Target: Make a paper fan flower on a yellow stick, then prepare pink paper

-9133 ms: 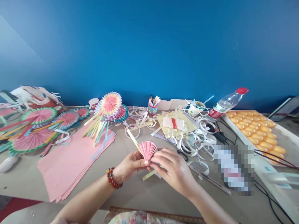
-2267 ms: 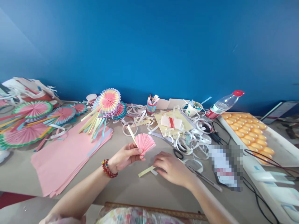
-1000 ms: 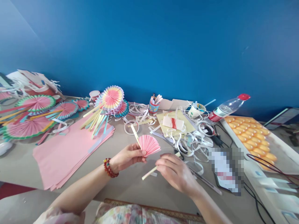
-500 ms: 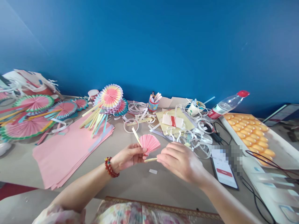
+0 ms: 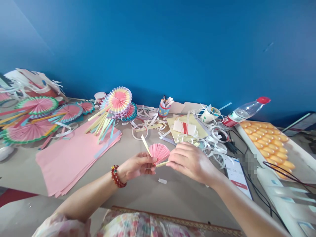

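A small pleated pink paper fan [image 5: 159, 152] is spread partway open in front of me. My left hand [image 5: 139, 164] pinches its narrow base between thumb and fingers. One pale yellow paper strip [image 5: 145, 144] sticks up along the fan's left edge. Along the lower right edge runs a second yellow strip [image 5: 161, 164], and my right hand [image 5: 189, 163] pinches its outer end. The fan's right side is partly behind my right fingers. A small white paper scrap [image 5: 162, 181] lies on the table just below the fan.
Pink paper sheets [image 5: 74, 158] lie at left, with finished paper fans [image 5: 119, 100] on and beyond them. Curled white strips [image 5: 217, 148], a pen cup [image 5: 164, 108] and a tilted bottle [image 5: 245, 110] stand behind. At right are a phone [image 5: 237, 176] and an orange-bumped tray [image 5: 269, 144].
My right hand and the lower yellow strip's outer end have risen slightly, bringing that strip closer to the fan's pleats. My left hand still pinches the base. The view has shifted slightly.
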A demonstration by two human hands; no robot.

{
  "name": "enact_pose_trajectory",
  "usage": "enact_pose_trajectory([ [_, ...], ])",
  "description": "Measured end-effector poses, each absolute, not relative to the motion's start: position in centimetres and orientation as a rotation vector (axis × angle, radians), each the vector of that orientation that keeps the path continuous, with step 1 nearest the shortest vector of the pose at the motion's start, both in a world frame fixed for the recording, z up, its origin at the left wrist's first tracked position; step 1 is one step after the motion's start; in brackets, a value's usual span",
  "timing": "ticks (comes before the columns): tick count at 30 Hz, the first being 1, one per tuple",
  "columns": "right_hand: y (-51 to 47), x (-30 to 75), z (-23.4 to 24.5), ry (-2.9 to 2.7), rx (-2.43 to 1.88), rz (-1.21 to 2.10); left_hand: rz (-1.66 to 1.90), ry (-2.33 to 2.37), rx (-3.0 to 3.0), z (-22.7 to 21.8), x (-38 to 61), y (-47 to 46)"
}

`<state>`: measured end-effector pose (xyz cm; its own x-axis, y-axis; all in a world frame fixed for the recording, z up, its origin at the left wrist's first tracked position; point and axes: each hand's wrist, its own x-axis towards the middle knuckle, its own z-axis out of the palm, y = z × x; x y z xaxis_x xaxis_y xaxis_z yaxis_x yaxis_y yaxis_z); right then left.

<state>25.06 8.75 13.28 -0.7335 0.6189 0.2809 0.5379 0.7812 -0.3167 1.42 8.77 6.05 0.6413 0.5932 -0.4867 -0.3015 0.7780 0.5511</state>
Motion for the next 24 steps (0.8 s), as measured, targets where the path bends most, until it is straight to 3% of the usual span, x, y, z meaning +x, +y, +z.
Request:
enact_pose_trajectory([
  [11, 9.9, 25.3, 13.0, -2.605, -0.868, 0.436, 0.487, 0.709, 0.451, 6.0, 1.5, 8.7],
  [24, 10.1, 25.3, 12.6, -2.632, -0.850, 0.365, 0.479, 0.668, 0.422, 5.9, 1.6, 8.6],
])
